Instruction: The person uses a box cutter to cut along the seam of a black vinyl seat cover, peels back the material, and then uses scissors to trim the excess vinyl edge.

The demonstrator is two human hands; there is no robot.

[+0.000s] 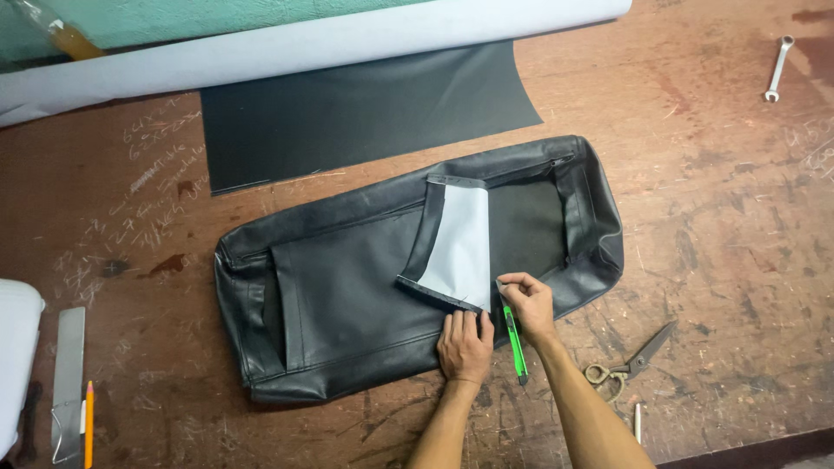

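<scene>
- Head view: a black leatherette seat cover (pixel 347 287) lies flat across the middle of the scuffed brown wooden workbench (pixel 721 226), underside up.
- A folded-back flap with a pale grey lining (pixel 460 247) stands open near the cover's centre.
- The left hand (pixel 465 346) is down flat, fingers together, pressing on the cover's near edge just below that flap.
- The right hand (pixel 526 302) is closed around a green-handled utility knife (pixel 514 344), thumb and forefinger pinched up near the blade end, right at the flap's lower corner; the handle trails back toward the wrist.
- The hands sit just beside each other, nearly touching.
- Right of the forearm, a pair of metal scissors (pixel 632 363) rests on the bench.
- Far right corner: a small steel spanner (pixel 778 67).
- At the top, a roll of light grey fabric (pixel 330 43), with a flat black sheet (pixel 365 113) below it.
- Left edge: a metal ruler (pixel 68 382) and an orange pencil (pixel 89 424).
</scene>
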